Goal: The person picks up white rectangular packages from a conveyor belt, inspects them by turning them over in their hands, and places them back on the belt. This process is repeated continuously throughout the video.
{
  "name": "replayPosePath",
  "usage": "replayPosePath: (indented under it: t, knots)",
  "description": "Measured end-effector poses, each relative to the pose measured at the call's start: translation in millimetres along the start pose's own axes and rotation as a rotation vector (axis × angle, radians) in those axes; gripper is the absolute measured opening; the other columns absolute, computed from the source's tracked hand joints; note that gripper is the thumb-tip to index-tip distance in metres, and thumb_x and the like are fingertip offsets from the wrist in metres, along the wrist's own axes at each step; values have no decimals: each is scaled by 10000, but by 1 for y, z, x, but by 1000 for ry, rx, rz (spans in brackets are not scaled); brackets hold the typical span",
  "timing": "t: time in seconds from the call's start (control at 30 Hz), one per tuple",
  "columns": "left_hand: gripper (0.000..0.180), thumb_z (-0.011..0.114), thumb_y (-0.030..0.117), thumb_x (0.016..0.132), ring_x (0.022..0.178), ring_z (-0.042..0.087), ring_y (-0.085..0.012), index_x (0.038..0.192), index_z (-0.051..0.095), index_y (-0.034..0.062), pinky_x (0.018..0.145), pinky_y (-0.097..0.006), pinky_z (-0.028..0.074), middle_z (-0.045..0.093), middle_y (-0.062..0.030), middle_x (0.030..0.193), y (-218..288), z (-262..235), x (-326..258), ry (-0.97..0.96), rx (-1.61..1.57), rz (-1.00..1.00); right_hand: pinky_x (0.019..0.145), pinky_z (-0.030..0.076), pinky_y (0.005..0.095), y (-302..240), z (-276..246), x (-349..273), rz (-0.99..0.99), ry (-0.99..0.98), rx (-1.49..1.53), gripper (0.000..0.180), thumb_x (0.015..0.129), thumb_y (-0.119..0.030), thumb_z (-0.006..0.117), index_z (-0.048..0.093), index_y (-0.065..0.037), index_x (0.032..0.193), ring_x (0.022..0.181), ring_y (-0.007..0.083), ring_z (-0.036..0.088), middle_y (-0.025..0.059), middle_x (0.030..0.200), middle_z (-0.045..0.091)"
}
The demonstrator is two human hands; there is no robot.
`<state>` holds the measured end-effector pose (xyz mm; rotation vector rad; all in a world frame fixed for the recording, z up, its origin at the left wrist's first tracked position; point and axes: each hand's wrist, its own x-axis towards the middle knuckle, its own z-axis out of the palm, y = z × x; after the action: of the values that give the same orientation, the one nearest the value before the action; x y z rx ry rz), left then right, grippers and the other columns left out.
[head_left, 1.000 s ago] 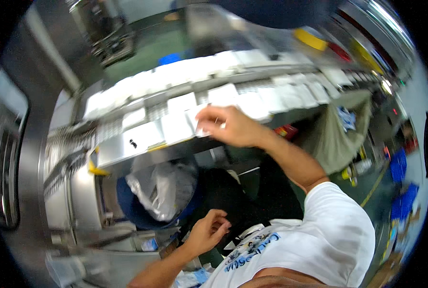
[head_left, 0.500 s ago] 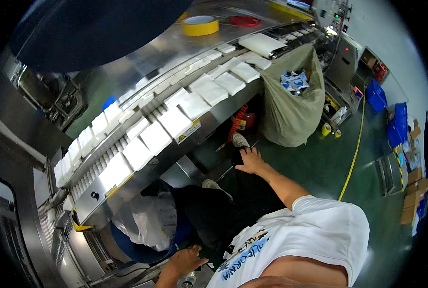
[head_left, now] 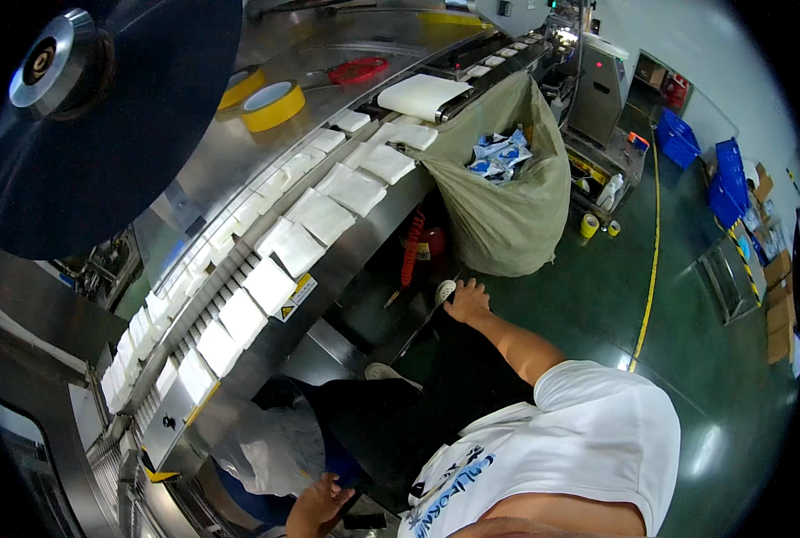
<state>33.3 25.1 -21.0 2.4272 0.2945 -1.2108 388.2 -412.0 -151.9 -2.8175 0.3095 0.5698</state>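
Reaching down past the knee, the right hand [head_left: 467,300] rests with fingers spread and slightly curled beside a small white round object [head_left: 444,290] at the dark lower ledge of the machine, the fingertips just touching it (whether they grip it cannot be told). The left hand [head_left: 317,502] sits low near the bottom edge, fingers loosely apart, touching the white plastic bag [head_left: 270,448] that hangs under the conveyor; it clamps nothing that shows. Above both hands runs the steel conveyor [head_left: 346,260], carrying a row of flat white packets [head_left: 297,247] lying side by side along its length. Two yellow tape rolls [head_left: 270,103] and a red ring [head_left: 357,70] lie on the steel top behind. A grey-green sack [head_left: 508,224] of blue-and-white packs stands at the conveyor's far end, well apart from the right hand
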Motion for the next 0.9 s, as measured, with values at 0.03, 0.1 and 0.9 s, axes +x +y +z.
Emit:
replayPosePath:
  t: [0.03,0.1,0.9]
  knots:
    - [711,721,537,969,1080,735,-362,1407,573,-3,910,-448,575,764,-164,1156,-5,4,3,-6,-24,-27,1108,473,591,7,1,5,-11,3,11,911,937,-573,666,369,-24,1601,1446,506,410,285,1639,337]
    - [726,709,534,980,1073,721,-405,1425,537,-12,911,-458,565,746,-203,1138,7,4,1,127,-24,-16,1117,467,590,21,11,15,3,-10,26,893,950,-582,644,369,-43,1607,1443,491,418,264,1637,341]
    - [1154,823,702,752,1041,676,-386,1426,408,-138,814,-471,607,605,-237,1185,190,47,170,1019,-97,-491,948,577,536,13,107,78,-221,98,-145,491,1042,-440,549,718,-20,1233,1093,406,705,223,1266,698]
